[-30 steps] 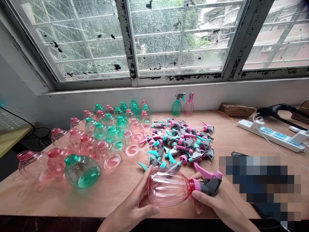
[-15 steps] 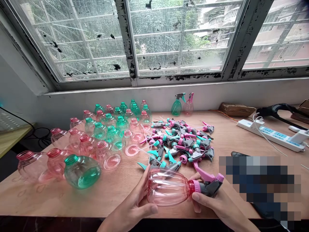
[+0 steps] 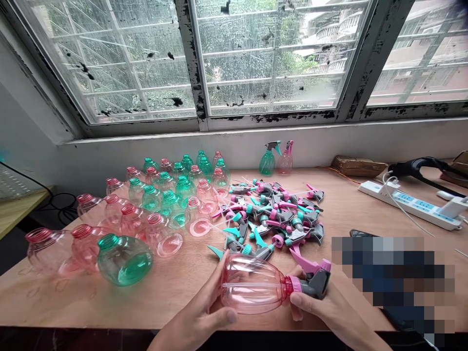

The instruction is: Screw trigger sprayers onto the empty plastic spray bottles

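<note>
A clear pink spray bottle [image 3: 252,285] lies sideways between my hands above the table's front edge, its base to the left. My left hand [image 3: 210,302] is wrapped round the base end. At the neck, my right hand [image 3: 316,304] grips the pink collar of the grey and pink spray head [image 3: 316,280], which is seated on the bottle. A thin straw shows inside the bottle. Just beyond it lies a heap of loose spray heads [image 3: 276,214] in grey, pink and teal. Some fingers of my right hand are hidden behind the neck.
Open pink and green bottles [image 3: 157,197] stand in a group on the left; a green one [image 3: 125,261] is nearest. Two bottles with spray heads [image 3: 268,162] stand by the wall. A white power strip [image 3: 409,202] and a pixelated patch are on the right.
The spray head has turned slightly on the bottle and shifted a little left. The bottle's neck end has dipped slightly. Both hands keep their hold.
</note>
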A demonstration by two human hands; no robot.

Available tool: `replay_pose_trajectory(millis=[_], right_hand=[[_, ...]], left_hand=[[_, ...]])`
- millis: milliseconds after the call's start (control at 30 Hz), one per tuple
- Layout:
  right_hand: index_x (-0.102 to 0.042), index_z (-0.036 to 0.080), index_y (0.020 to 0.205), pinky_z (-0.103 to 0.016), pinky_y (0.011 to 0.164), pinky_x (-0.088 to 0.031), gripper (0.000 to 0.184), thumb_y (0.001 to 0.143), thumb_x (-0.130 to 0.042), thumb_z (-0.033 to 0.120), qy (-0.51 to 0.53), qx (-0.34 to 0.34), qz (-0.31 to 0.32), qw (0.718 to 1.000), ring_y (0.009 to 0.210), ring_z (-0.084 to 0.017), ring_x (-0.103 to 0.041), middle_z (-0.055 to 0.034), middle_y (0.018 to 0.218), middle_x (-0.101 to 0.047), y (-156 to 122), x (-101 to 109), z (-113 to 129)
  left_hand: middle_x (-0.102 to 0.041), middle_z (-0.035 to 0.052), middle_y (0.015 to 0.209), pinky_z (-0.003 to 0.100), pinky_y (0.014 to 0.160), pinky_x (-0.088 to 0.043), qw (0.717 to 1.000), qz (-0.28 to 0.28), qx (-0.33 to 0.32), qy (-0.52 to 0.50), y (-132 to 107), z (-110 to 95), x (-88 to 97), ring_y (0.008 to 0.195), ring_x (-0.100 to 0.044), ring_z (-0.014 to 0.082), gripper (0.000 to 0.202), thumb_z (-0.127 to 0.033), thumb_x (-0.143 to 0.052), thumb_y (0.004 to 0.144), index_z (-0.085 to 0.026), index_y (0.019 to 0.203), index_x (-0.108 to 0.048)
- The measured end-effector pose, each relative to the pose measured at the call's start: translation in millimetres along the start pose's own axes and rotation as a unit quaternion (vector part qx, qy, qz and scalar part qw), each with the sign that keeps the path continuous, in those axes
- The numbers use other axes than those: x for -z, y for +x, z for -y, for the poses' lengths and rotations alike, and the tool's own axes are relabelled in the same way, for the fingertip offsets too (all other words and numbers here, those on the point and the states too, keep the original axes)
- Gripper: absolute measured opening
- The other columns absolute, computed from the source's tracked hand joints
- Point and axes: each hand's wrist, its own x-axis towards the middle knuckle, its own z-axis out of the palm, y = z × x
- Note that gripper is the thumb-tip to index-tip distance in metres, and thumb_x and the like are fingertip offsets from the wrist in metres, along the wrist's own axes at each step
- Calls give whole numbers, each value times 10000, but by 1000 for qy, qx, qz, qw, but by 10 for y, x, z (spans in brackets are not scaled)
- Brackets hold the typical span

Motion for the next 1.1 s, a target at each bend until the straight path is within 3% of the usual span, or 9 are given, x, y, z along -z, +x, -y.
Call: replay_pose_trajectory(millis=[233, 367, 500, 667, 800, 967, 1100], right_hand=[[-777, 165, 728, -325, 609, -502, 366, 858, -709, 500, -9, 14, 5, 1000, 585, -194, -625, -27, 583, -697, 7, 1, 10], [-775, 163, 733, -322, 604, -513, 378, 851, -711, 517, -3, 16, 11, 1000, 589, -193, -632, -27, 595, -698, 6, -1, 11], [-765, 184, 718, -327, 596, -507, 336, 825, -749, 502, 3, 9, -2, 1000, 577, -198, -635, -22, 583, -701, 4, -10, 25], [-753, 177, 671, -342, 621, -473, 399, 826, -732, 544, 25, -2, -3, 1000, 564, -196, -637, -19, 565, -697, 13, -9, 22], [-718, 172, 645, -333, 610, -483, 408, 815, -748, 542, 37, -2, -3, 999, 564, -185, -630, -20, 575, -702, 9, -23, 18], [-698, 182, 936, -288, 554, -488, 351, 736, -857, 422, 87, -2, -9, 996, 531, -154, -598, 33, 581, -684, 17, -57, 8], [-692, 169, 984, -275, 538, -472, 379, 727, -866, 388, 91, 7, -3, 996, 529, -142, -576, 37, 589, -671, 30, -54, -22]], left_hand=[[-91, -39, 1706, 483, 1275, -101, 998, -16, -15, 51, 4, -39, -16, 1569, -73, 265, 898, -311, -679, 926, -485, 1546, -53], [-82, -2, 1708, 505, 1272, -75, 999, -14, -19, 30, -5, -18, -13, 1567, -44, 303, 1008, -359, -737, 873, -428, 1560, -3], [-87, 12, 1707, 516, 1269, -92, 1000, 3, -10, 16, -15, 23, 15, 1563, -64, 323, 934, -406, -699, 893, -382, 1573, -58], [-116, -45, 1703, 499, 1271, -102, 998, 1, -16, 57, -17, -20, -12, 1564, -111, 278, 938, -337, -694, 910, -498, 1540, -18], [-143, -37, 1699, 518, 1268, -57, 997, -6, -18, 72, -6, -54, -26, 1566, -111, 264, 913, -348, -665, 928, -502, 1536, -2], [-114, -8, 1705, 488, 1265, -169, 1000, 3, -15, 16, 4, -26, -10, 1560, -113, 317, 992, -461, -745, 835, -433, 1557, -65], [-126, 16, 1703, 493, 1267, -154, 1000, 2, -13, 13, 4, -22, -6, 1558, -120, 324, 971, -454, -730, 854, -402, 1566, -72]])
